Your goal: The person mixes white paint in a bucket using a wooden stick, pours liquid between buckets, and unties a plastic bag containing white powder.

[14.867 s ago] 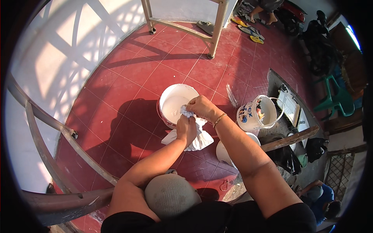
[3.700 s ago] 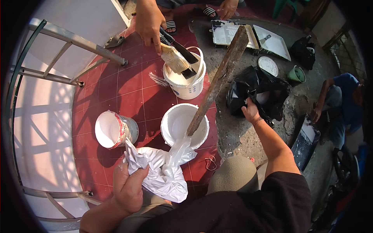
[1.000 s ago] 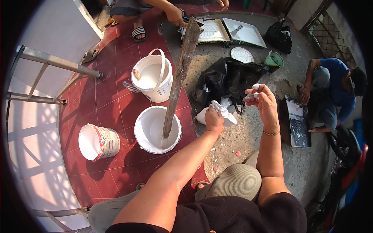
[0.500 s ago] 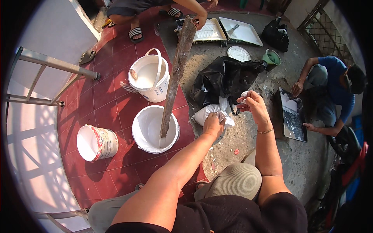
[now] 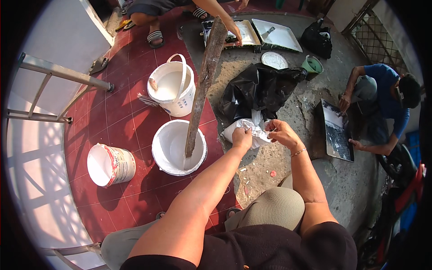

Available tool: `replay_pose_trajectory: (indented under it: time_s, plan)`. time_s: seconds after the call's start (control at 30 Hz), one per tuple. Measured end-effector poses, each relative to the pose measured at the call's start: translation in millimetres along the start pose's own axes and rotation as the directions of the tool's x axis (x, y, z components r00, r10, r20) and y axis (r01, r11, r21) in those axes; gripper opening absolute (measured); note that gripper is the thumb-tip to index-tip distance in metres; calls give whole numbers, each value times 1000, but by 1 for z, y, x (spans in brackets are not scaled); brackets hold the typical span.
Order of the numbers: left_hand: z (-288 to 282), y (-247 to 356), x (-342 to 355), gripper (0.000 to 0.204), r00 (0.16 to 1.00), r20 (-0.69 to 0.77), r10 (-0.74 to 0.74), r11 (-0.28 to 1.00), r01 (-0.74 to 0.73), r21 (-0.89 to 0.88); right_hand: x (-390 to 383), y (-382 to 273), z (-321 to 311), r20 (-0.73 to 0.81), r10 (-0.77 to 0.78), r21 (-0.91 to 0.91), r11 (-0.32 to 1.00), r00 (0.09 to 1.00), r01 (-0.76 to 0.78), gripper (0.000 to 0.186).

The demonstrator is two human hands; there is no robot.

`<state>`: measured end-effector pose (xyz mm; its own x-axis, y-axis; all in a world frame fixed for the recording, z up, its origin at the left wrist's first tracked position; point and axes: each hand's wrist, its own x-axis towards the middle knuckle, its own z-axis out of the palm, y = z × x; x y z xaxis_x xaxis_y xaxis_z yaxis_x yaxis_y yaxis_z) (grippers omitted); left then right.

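A white plastic bag (image 5: 233,131) with a bulging body sits in front of me, against a crumpled black plastic bag (image 5: 263,90). My left hand (image 5: 242,137) is closed around its gathered top. At the bag's right side my right hand (image 5: 283,134) has its fingers bent together on the edge of the plastic. Whatever small thing may be between those fingertips is hidden. To the left stands a white bucket (image 5: 158,155) with a long rough wooden plank (image 5: 203,85) leaning in it, its lower end coated white.
Behind that bucket is another white pail (image 5: 177,105) holding white paint, a brush at its side. A smaller tub (image 5: 121,166) lies tilted at left. Paint trays (image 5: 279,36), a round lid (image 5: 274,60) and a green pail (image 5: 313,66) are farther back. Two people work nearby, one over a tray (image 5: 337,135).
My right hand has come down and left from its raised position to the white bag. My left hand stays on the bag. The person at the back has reached toward the tray.
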<state>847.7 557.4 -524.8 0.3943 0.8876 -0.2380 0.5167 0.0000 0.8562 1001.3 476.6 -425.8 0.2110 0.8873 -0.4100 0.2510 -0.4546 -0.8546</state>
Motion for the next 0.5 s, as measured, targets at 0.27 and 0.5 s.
replay_pose_trajectory:
  time_s: [0.27, 0.5]
  plan:
    - [-20, 18, 19, 40, 925, -339, 170, 983, -137, 118, 3, -1, 3, -13, 29, 112, 993, 999, -27, 31]
    - [6, 1, 12, 38, 936, -122, 330, 909, -280, 310, 22, 17, 14, -11, 79, 123, 989, 997, -77, 35]
